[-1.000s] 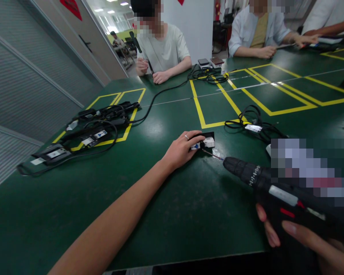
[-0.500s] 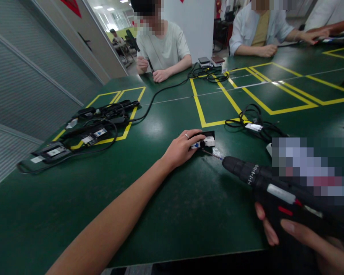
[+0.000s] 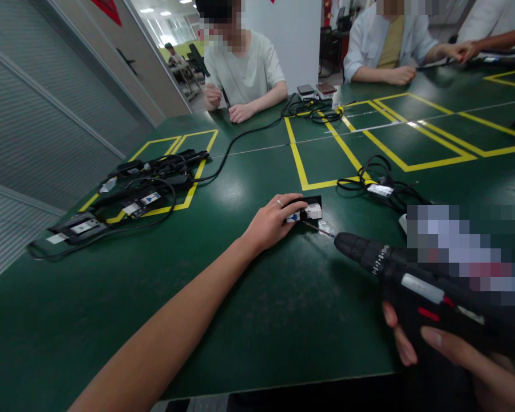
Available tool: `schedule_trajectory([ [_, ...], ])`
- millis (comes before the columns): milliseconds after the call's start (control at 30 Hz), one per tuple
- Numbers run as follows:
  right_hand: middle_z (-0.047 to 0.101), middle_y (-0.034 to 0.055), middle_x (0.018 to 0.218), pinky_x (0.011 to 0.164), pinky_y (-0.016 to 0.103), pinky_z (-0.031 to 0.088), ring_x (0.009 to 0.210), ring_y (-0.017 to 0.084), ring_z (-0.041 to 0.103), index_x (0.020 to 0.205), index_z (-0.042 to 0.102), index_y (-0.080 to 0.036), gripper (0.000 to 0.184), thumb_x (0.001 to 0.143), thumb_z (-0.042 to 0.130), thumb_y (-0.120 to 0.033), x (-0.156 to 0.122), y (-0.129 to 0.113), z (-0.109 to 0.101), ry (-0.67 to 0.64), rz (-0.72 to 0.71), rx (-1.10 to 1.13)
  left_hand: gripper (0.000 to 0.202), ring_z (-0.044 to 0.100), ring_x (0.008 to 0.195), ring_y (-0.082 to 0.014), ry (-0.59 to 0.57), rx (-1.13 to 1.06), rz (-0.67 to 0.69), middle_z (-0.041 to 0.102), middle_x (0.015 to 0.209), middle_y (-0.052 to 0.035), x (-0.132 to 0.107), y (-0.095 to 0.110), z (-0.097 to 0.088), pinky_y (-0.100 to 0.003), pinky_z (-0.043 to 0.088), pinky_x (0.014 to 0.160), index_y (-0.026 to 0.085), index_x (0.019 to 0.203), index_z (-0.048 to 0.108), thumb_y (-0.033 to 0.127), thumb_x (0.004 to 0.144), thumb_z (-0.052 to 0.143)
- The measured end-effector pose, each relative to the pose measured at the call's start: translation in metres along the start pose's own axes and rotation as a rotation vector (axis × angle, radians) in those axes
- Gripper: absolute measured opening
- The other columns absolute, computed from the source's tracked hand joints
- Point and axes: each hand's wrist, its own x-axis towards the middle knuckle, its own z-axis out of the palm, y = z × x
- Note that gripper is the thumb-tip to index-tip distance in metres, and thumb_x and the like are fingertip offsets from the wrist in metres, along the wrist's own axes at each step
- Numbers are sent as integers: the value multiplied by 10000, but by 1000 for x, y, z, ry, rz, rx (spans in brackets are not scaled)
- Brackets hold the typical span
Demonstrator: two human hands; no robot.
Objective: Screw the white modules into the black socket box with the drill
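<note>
My left hand (image 3: 271, 222), a ring on one finger, is closed on a small black box with white labels (image 3: 313, 212) and holds it on the green table. Part of the box is hidden under the fingers. My right hand (image 3: 450, 355) is wrapped around the grip of a black cordless drill (image 3: 381, 263). A long thin bit (image 3: 320, 230) runs from its chuck to the near side of the box, by a dark round spot. Whether the tip sits in a screw is too small to tell. A shiny clear scrap (image 3: 326, 228) lies behind the bit.
Black adapters and cables (image 3: 154, 186) lie at the left, on yellow tape outlines. A coiled black cable (image 3: 377, 180) is right of my left hand. Across the green table (image 3: 223, 320) sits a person in a pale shirt (image 3: 249, 63); other people work at the far right.
The drill has shifted very slightly right, its bit still reaching the box. My left hand keeps its place. At the far right, another person's hand has moved a little.
</note>
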Motion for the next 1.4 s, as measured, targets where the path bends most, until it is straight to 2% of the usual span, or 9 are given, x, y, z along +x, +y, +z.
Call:
schedule_trajectory([
  [300, 693, 18, 702, 697, 381, 494, 643, 258, 638, 970, 648, -292, 225, 862, 469, -374, 2, -1, 1, 18, -27, 1, 418, 470, 1194, -224, 8, -10, 6, 480, 1334, -60, 0, 1, -1, -455, 470, 982, 248, 1239, 505, 116, 843, 530],
  [467, 699, 23, 707, 713, 392, 501, 651, 261, 642, 960, 662, -286, 244, 861, 463, -387, 0, 1, -2, -21, -27, -12, 416, 470, 1194, -219, 1, -5, 6, 482, 1335, -54, 0, 1, 0, -445, 473, 981, 252, 1238, 505, 118, 845, 532],
  [667, 694, 22, 681, 685, 387, 508, 641, 265, 636, 951, 666, -298, 241, 858, 462, -384, 2, 1, 2, 47, -27, 9, 419, 471, 1193, -225, 14, -12, 13, 483, 1331, -58, 0, -1, 1, -459, 474, 976, 255, 1242, 502, 120, 846, 529],
  [800, 703, 19, 689, 671, 383, 512, 653, 269, 640, 916, 685, -310, 225, 853, 479, -374, 2, 1, 1, 21, -21, 6, 415, 470, 1194, -216, 12, 1, 13, 484, 1331, -51, 0, -1, 1, -439, 468, 987, 257, 1244, 501, 123, 852, 531],
  [933, 708, 22, 725, 664, 370, 506, 648, 255, 641, 959, 670, -301, 237, 862, 468, -379, -1, 3, -2, 8, 15, 15, 430, 467, 1197, -200, 6, 24, 1, 479, 1338, -37, 0, 0, 1, -407, 463, 998, 260, 1246, 499, 117, 843, 550],
  [1100, 699, 28, 701, 702, 396, 498, 684, 280, 638, 945, 674, -309, 261, 860, 445, -401, -1, 6, -3, -3, 15, -2, 407, 476, 1192, -217, 5, 14, 7, 483, 1332, -56, 0, 0, 0, -437, 478, 974, 253, 1241, 504, 134, 853, 535],
  [1267, 689, 27, 697, 729, 387, 484, 668, 262, 632, 949, 676, -294, 262, 872, 439, -372, -2, 4, -2, 12, -9, 6, 407, 477, 1193, -228, 10, 3, 10, 483, 1333, -67, 0, -1, 0, -452, 481, 969, 250, 1243, 505, 134, 854, 530],
  [1400, 697, 46, 683, 685, 402, 507, 641, 278, 640, 932, 688, -268, 267, 838, 485, -414, 0, 2, 1, 56, -12, 3, 415, 478, 1191, -228, 15, -1, 16, 481, 1335, -66, 0, -2, 1, -454, 478, 974, 247, 1248, 501, 130, 851, 532],
])
